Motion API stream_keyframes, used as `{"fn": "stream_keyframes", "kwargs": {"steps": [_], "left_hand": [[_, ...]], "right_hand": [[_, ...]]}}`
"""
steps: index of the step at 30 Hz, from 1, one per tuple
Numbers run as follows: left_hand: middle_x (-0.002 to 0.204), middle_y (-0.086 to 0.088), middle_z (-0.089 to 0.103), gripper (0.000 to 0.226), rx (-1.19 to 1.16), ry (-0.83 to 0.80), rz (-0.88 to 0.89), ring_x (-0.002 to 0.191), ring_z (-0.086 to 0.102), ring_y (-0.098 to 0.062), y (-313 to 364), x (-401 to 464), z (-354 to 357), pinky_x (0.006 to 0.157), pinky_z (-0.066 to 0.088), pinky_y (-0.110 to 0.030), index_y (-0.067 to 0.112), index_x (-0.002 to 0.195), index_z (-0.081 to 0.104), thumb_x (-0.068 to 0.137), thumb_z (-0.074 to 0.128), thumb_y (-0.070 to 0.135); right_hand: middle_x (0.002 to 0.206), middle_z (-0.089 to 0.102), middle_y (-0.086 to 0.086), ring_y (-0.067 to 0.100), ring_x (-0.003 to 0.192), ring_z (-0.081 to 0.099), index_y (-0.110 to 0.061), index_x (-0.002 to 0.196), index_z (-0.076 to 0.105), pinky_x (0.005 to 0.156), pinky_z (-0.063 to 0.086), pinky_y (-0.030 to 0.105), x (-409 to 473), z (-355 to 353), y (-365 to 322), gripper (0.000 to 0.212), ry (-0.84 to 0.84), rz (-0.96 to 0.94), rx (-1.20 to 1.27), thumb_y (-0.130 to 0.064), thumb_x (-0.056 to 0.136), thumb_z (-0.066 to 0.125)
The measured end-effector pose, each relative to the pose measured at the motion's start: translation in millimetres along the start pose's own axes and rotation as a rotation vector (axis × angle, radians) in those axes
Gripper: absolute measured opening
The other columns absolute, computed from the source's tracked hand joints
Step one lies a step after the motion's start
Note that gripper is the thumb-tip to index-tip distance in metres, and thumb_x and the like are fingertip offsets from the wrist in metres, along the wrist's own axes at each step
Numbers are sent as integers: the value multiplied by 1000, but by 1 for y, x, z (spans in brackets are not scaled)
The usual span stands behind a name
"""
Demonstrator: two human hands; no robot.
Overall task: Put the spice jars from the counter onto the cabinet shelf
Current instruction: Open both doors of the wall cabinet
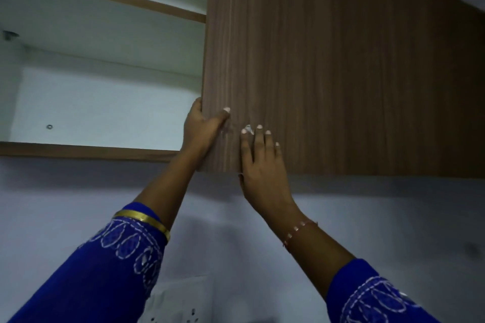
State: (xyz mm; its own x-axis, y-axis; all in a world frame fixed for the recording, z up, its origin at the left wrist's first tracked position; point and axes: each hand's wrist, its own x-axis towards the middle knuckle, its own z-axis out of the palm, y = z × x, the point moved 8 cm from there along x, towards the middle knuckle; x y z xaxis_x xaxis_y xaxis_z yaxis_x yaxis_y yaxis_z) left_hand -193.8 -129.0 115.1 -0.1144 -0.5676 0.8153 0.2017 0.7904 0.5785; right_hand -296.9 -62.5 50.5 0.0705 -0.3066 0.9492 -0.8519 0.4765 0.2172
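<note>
Up at the wall cabinet, my left hand [202,126] grips the door [328,68] by its free edge, thumb curled onto the front. Just right of that grip my right hand [262,162] lies flat, fingers straight. Left of the grip, the white shelf [86,147]; I see no spice jars.

A wall cupboard [105,102] is hanging high on a pale bluish wall [367,217], its white inside showing at the left with brown wood edging. A wood-grain door [341,73] is covering the right part. Dim light is leaving a soft shadow beneath the cupboard. A white switch plate [181,301] is sitting low on the wall.
</note>
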Motion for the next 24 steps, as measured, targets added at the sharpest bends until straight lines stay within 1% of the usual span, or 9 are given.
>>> {"fn": "stream_keyframes", "kwargs": {"steps": [2, 4, 6, 10, 13, 16, 18, 21, 24], "left_hand": [[108, -1, 58, 42, -65, 11, -10, 95, 58, -17, -8, 2, 1, 76, 49, -21, 8, 124, 50, 87, 61, 25], [107, -4, 60, 40, -99, 16, -26, 96, 60, -20, -13, 2, 0, 77, 50, -24, 6, 121, 53, 87, 61, 25], [108, -5, 61, 39, -114, 20, -39, 98, 61, -22, -10, -1, -1, 79, 51, -27, 6, 120, 53, 87, 61, 24], [114, -7, 63, 39, -131, 20, -40, 99, 62, -22, 12, -18, -1, 80, 52, -27, 6, 122, 53, 87, 61, 23], [108, -2, 60, 38, -130, 24, -28, 91, 60, -16, 40, -38, 0, 73, 50, -18, 8, 122, 51, 88, 59, 21], [104, -1, 60, 33, -135, 62, -8, 90, 60, -15, 74, -61, 4, 74, 49, -16, 8, 119, 53, 88, 60, 17], [104, -3, 62, 31, -137, 86, 6, 93, 61, -16, 97, -77, 9, 79, 52, -21, 8, 116, 55, 87, 61, 15], [109, -5, 63, 31, -94, 108, 29, 101, 62, -21, 132, -101, 20, 92, 51, -35, 10, 116, 55, 86, 61, 16], [114, -6, 63, 32, -39, 133, 58, 105, 60, -23, 166, -127, 34, 95, 50, -37, 11, 117, 53, 87, 59, 19]], "right_hand": [[132, 52, 29, 45, 119, 54, 0, 136, 29, 91, 49, 51, 1, 4, 2, 89, 19, -26, -26, -24, 66, 79], [132, 52, 30, 45, 118, 54, 0, 136, 28, 91, 49, 51, 1, 6, 3, 83, 33, -41, -30, -20, 71, 75], [131, 52, 30, 46, 117, 54, 1, 136, 29, 90, 50, 52, 0, 4, 3, 82, 41, -37, -23, -18, 71, 74], [132, 51, 31, 46, 118, 53, 1, 136, 29, 92, 48, 53, -6, -14, 9, 83, 95, -10, 3, -16, 69, 75], [133, 50, 30, 46, 121, 51, -1, 137, 29, 93, 46, 54, -12, -35, 16, 91, 101, 40, 58, -21, 64, 80], [135, 48, 30, 47, 123, 48, -2, 138, 29, 96, 43, 56, -20, -63, 25, 96, 106, 104, 137, -27, 62, 82], [135, 47, 31, 48, 123, 47, -1, 139, 29, 96, 43, 57, -25, -85, 35, 97, 125, 138, 204, -26, 61, 83], [136, 45, 32, 50, 124, 46, 3, 140, 32, 97, 43, 57, -36, -116, 55, 94, 149, 162, 275, -22, 64, 82], [141, 39, 32, 49, 129, 40, 4, 143, 28, 99, 43, 56, -48, -142, 75, 92, 153, 153, 341, -14, 68, 79]]}}
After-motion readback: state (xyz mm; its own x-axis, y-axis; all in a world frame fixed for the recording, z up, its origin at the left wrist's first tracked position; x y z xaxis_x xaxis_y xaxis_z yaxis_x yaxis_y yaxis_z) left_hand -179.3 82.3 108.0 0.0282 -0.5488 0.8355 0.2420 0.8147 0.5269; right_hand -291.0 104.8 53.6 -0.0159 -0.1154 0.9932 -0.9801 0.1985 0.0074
